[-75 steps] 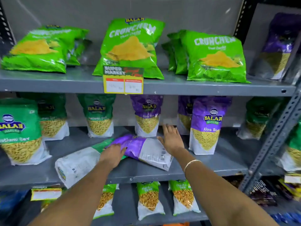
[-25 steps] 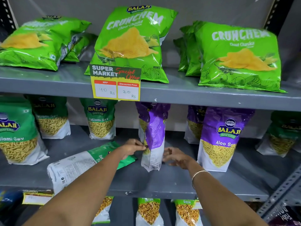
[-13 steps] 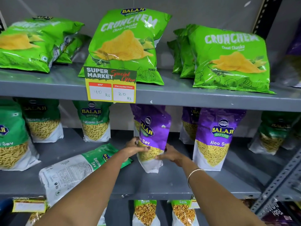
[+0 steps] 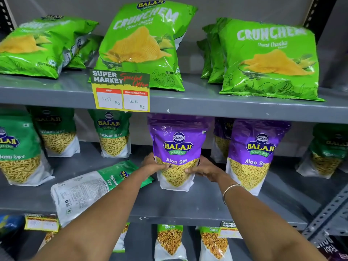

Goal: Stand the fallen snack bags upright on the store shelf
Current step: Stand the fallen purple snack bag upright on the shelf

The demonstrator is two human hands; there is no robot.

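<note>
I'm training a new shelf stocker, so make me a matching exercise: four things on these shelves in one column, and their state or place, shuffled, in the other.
Things:
1. Purple Aloo Sev bag
2. Green Ratlami Sev bag
3. Price tag
4. Centre Crunchem bag

States:
A. Lying flat on the middle shelf
B. Hanging from the top shelf's front edge
C. Upright between the left hand and right hand
D. Leaning back on the top shelf

Pairs: 1-C, 2-A, 3-B, 4-D

Left green sev bag [image 4: 17, 149] cut by frame edge, lower-shelf price label [image 4: 41, 223] blurred, illegible
</note>
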